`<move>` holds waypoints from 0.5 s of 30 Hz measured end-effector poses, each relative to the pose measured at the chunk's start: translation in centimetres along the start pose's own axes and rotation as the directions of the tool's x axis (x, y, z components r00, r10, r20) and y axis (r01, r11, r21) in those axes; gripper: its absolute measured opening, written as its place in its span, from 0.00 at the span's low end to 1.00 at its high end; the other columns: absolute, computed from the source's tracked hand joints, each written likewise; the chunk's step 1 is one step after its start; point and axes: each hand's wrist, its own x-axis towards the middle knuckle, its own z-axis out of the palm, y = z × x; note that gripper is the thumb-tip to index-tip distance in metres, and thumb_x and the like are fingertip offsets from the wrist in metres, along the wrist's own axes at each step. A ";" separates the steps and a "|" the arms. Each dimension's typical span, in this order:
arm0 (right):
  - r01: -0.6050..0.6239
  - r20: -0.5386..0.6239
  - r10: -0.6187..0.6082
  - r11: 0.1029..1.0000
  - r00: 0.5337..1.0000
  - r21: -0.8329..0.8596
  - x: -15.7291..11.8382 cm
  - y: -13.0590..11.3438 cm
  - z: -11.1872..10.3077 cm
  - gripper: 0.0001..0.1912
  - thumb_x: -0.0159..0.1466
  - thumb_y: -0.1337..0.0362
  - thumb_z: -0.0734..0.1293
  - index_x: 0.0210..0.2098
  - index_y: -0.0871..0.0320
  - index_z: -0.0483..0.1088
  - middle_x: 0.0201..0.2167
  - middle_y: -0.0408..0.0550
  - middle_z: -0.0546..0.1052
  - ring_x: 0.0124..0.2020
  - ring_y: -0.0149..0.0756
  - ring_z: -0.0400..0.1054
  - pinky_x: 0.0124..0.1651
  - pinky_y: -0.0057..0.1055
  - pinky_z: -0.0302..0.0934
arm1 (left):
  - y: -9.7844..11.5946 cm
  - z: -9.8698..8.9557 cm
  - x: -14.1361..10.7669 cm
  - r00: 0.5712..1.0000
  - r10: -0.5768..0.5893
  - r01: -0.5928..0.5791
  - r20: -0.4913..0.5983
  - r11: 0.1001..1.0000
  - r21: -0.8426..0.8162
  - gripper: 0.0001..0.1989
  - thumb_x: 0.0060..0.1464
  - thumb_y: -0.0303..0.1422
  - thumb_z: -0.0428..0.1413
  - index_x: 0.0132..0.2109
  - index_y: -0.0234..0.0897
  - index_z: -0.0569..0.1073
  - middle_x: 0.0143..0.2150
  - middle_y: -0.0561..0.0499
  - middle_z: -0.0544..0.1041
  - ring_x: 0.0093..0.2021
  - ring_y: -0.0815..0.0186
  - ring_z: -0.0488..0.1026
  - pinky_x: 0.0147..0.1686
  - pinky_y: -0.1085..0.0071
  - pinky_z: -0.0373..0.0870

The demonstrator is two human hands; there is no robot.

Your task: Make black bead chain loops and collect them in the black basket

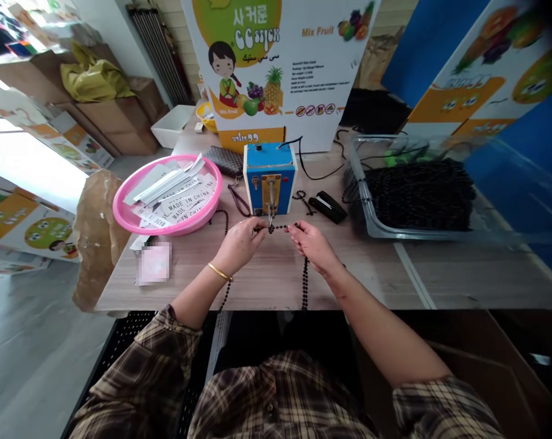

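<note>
Black bead strand (279, 227), one, pinched by left hand (239, 246) and right hand (312, 246), lying between them (blue machine (270, 177) just behind)

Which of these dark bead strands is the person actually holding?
The loose strand pinched between the left hand and right hand, at the tip of the blue machine's metal fitting; the others lie heaped in the clear plastic tray.

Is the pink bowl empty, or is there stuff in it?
Not empty. The pink bowl holds a loose pile of white paper labels printed MADE IN CHINA, and they cover most of its bottom.
</note>
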 end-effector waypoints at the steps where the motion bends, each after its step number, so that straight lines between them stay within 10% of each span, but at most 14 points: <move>1: 0.000 0.006 0.000 1.000 1.000 -0.001 0.2 0.0 -0.1 0.21 0.59 0.49 0.70 0.37 0.62 0.68 0.21 0.37 0.58 0.18 0.22 0.45 0.19 0.22 0.36 | 0.0 0.1 0.2 1.000 -0.006 0.006 -0.006 1.000 0.011 0.09 0.63 0.31 0.54 0.47 0.36 0.76 0.47 0.46 0.81 0.48 0.59 0.77 0.50 0.66 0.69; 10: -0.067 -0.036 0.067 0.998 0.997 -0.007 1.0 0.0 0.3 0.19 0.60 0.51 0.70 0.36 0.62 0.67 0.20 0.37 0.59 0.17 0.22 0.45 0.18 0.21 0.36 | -1.5 1.7 1.4 0.996 -0.033 0.038 -0.083 0.998 0.056 0.08 0.65 0.31 0.52 0.46 0.35 0.75 0.45 0.43 0.81 0.48 0.57 0.76 0.51 0.63 0.70; 15: 0.055 0.063 -0.050 0.995 0.997 -0.088 -2.2 -5.1 -2.4 0.26 0.57 0.44 0.72 0.39 0.62 0.71 0.20 0.38 0.59 0.17 0.23 0.46 0.16 0.20 0.38 | -2.0 1.1 0.1 0.977 -0.167 0.152 -0.135 0.982 -0.111 0.05 0.62 0.30 0.54 0.43 0.37 0.74 0.43 0.44 0.81 0.45 0.60 0.77 0.48 0.65 0.70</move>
